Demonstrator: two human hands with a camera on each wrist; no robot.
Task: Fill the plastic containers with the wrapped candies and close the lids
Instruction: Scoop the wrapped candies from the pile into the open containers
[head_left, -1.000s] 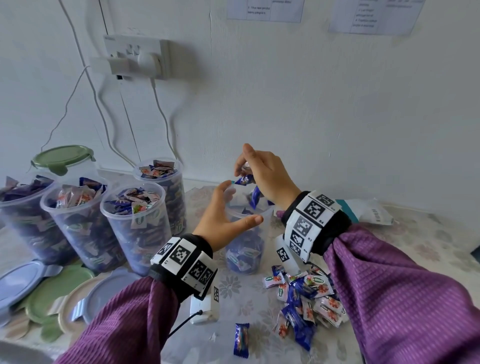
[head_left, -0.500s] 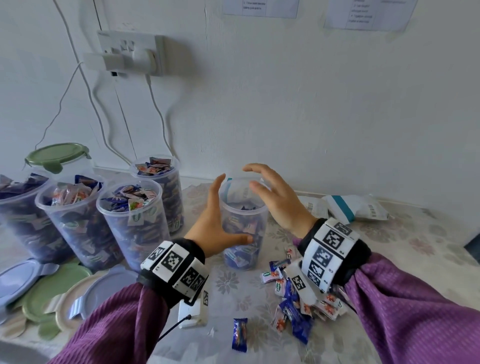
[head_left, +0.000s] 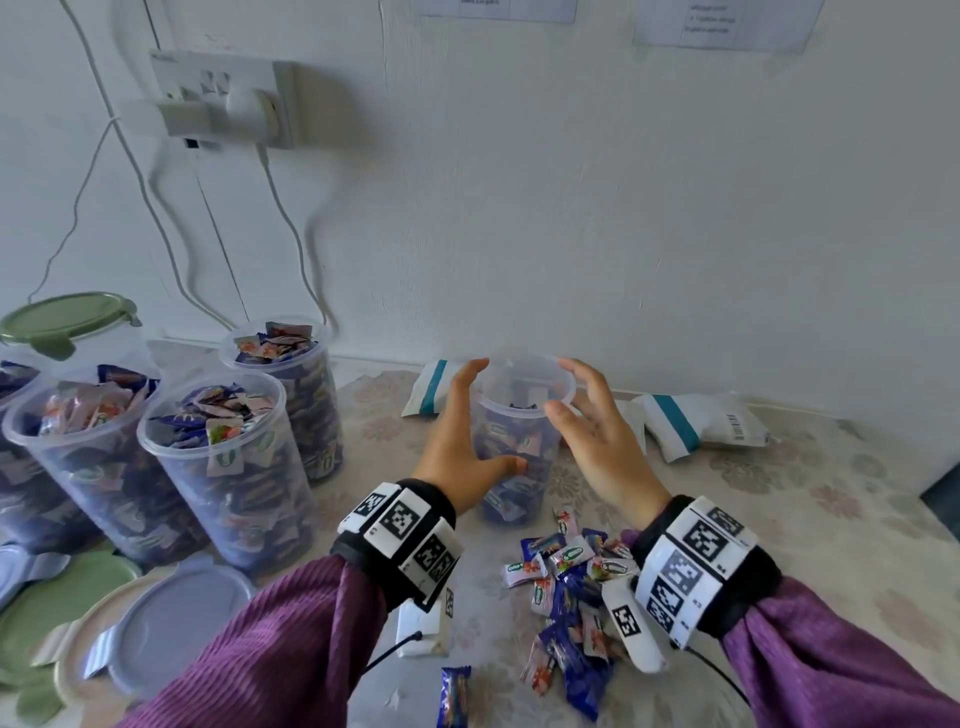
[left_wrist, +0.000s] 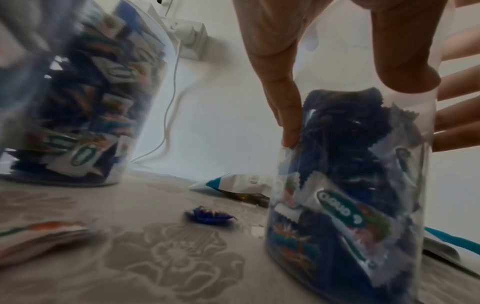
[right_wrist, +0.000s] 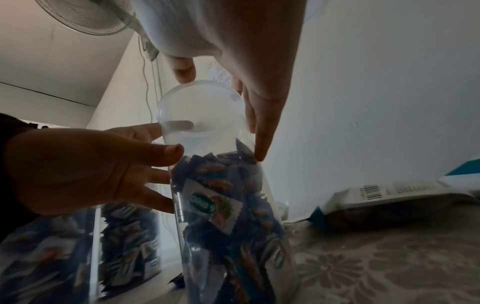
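The half-filled container (head_left: 521, 441) stands toward the back edge of the table (head_left: 779, 509), between both hands. The left hand (head_left: 460, 447) cups its side, thumb and fingers spread with only a light grip; the right hand (head_left: 597, 441) lies open just beside the rim, fingers straight. Thin clear plastic, light and probably slick and springy, so I'd take it low around the wall where the candies (head_left: 566, 587) stiffen it. The right wrist view shows a fingertip (right_wrist: 259, 152) touching the wall; the head view alone shows the loose pile and the lids (head_left: 171, 618).
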